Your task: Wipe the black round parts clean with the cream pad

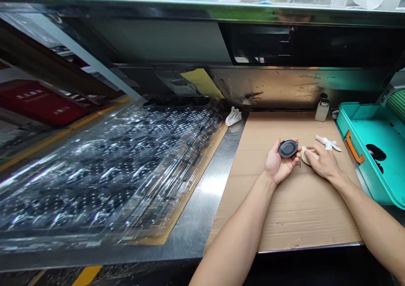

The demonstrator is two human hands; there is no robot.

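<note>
My left hand (279,164), palm up, grips a black oval plastic part (288,148) by its edges above the cardboard sheet (303,210). Just right of it, my right hand (324,163) has its fingers closed over a cream-coloured rounded pad (306,155), whose exact kind I cannot make out. The pad is close to the left fingertips. Beyond the right hand lies a crumpled white cloth strip (329,143) on the cardboard.
Stacked clear plastic trays (104,172) with dark contents fill the left side. A small bottle (322,108) with a dark cap stands at the back. To the right is a teal bin (392,151) with black pieces inside. A metal shelf edge (202,11) runs overhead.
</note>
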